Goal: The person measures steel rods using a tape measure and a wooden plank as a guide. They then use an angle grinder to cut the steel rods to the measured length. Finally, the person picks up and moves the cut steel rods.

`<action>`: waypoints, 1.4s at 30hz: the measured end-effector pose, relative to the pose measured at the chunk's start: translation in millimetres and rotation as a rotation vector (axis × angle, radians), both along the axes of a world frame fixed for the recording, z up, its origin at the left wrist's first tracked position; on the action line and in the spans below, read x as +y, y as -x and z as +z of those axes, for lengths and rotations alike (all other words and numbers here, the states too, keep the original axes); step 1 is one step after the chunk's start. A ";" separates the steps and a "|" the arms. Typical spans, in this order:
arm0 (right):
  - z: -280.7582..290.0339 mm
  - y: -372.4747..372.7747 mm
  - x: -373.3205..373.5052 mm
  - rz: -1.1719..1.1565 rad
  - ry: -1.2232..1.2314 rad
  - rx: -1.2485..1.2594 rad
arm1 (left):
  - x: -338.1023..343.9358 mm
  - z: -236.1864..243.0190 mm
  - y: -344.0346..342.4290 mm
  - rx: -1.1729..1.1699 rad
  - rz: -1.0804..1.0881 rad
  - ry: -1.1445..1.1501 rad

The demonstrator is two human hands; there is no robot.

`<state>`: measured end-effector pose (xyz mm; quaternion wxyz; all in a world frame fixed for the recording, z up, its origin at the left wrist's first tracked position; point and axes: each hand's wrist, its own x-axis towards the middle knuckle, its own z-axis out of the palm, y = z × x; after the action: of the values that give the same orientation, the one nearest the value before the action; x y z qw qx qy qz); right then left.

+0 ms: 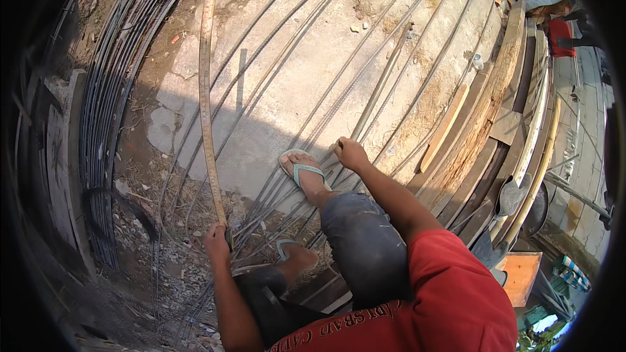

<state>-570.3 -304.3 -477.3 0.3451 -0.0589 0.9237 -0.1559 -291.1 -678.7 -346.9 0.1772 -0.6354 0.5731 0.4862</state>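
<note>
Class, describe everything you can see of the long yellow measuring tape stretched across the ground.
The measuring tape is a narrow, worn yellowish strip with fine markings too small to make out. It runs taut from the left hand, which grips its near end, away over gravel and cracked concrete to the picture's top edge. It lies beside the steel bars, apart from the right hand, which rests on those bars.

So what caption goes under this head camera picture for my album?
Left hand holds a tape measure stretched over steel rebars; right hand grips one rebar.
</note>
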 end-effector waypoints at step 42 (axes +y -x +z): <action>-48.0 17.1 -173.8 -0.725 0.936 -0.330 | 53.2 -136.0 141.8 -0.042 -0.666 0.319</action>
<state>-587.4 -478.0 -525.3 0.3458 0.1386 0.6528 -0.6596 -432.9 -625.5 -482.9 0.2362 -0.4437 0.8132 0.2934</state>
